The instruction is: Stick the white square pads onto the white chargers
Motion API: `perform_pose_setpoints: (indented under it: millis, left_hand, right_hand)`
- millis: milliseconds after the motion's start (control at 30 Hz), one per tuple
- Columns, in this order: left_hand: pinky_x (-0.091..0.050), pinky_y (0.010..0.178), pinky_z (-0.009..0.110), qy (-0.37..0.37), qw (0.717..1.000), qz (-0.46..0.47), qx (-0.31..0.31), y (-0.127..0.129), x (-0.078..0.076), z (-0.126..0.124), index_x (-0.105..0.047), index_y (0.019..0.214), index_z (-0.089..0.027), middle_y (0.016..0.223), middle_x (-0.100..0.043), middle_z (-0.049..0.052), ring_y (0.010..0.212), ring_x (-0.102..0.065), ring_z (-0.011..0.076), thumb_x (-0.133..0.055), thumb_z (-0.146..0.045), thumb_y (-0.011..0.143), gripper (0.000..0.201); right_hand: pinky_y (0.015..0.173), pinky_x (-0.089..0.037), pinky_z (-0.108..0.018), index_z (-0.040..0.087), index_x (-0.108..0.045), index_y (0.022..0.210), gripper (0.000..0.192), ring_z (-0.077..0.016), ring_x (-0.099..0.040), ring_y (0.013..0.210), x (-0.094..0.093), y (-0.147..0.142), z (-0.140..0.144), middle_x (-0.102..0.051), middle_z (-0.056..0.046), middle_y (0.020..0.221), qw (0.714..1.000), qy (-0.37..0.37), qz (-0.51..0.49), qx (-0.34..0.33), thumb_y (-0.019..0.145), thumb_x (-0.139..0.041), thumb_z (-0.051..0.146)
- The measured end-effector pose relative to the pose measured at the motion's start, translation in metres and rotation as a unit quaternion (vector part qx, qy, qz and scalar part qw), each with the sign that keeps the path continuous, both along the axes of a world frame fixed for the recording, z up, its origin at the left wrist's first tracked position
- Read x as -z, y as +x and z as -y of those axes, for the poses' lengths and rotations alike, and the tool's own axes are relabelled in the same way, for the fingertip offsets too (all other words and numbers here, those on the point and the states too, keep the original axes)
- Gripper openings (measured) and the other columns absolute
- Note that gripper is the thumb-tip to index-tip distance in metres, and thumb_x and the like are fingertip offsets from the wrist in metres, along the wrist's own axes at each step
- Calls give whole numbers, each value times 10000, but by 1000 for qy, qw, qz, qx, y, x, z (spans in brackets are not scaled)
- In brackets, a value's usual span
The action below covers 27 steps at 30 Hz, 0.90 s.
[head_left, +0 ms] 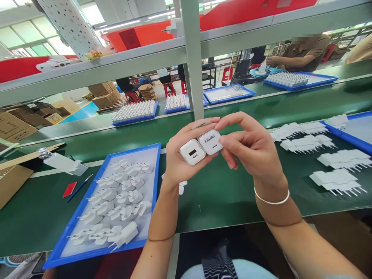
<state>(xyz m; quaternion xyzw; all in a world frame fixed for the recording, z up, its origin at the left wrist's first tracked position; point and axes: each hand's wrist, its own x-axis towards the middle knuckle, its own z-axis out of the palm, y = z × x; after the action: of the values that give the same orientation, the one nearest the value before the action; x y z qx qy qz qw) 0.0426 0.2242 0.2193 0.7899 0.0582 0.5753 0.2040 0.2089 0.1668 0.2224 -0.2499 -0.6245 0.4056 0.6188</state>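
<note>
Green table lies bare below the raised hands, between a blue tray of plugs and loose rows at right. Left hand grips a white charger, right hand pinches a second charger marked "Fibaks". Fingers hide both chargers' backs; their edges touch.

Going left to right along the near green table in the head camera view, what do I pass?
Cardboard box → red card → blue tray of white chargers → left hand holding a charger → right hand holding a Fibaks charger → rows of chargers lying on the belt.
</note>
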Motion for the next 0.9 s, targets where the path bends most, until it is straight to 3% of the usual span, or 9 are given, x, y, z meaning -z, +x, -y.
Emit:
perform_pose_setpoints:
  millis: [233, 400, 700, 900]
  left_hand:
    - [-585, 1018, 422, -17, 999, 2, -28, 3, 0, 5, -725, 1211, -244, 1256, -733, 71, 1171, -696, 246, -795, -272, 828, 390]
    - [-593, 1012, 423, 16, 998, -23, -57, -5, -4, 5, -715, 1227, -252, 1279, -725, 68, 1177, -696, 247, -769, -249, 845, 386]
    - [-607, 1019, 382, 129, 984, -50, -108, -7, -2, 10, -649, 1300, -182, 1333, -689, 120, 1220, -681, 229, -690, -110, 874, 434]
    - [-591, 1048, 357, 121, 986, -50, -107, -5, 1, 6, -660, 1288, -134, 1324, -693, 150, 1234, -679, 232, -701, -70, 846, 449]
  right_hand:
    - [387, -383, -240, 257, -615, 1060, 108, -91, -464, 361, 4, -4, -3, -543, 96, 487, 999, 26, 1, 43, 961, -657, 259]
    - [409, -377, -243, 280, -606, 1081, 170, -97, -463, 392, 6, -9, -4, -510, 102, 479, 999, 24, -3, 22, 935, -691, 261]
    - [387, -275, -233, 276, -569, 976, 280, -69, -372, 386, 8, -18, -3, -452, 122, 492, 994, 40, -4, 101, 834, -790, 180]
    - [404, -243, -222, 257, -560, 931, 264, -57, -281, 399, 8, -19, -10, -352, 141, 460, 993, 36, -20, 110, 835, -798, 196]
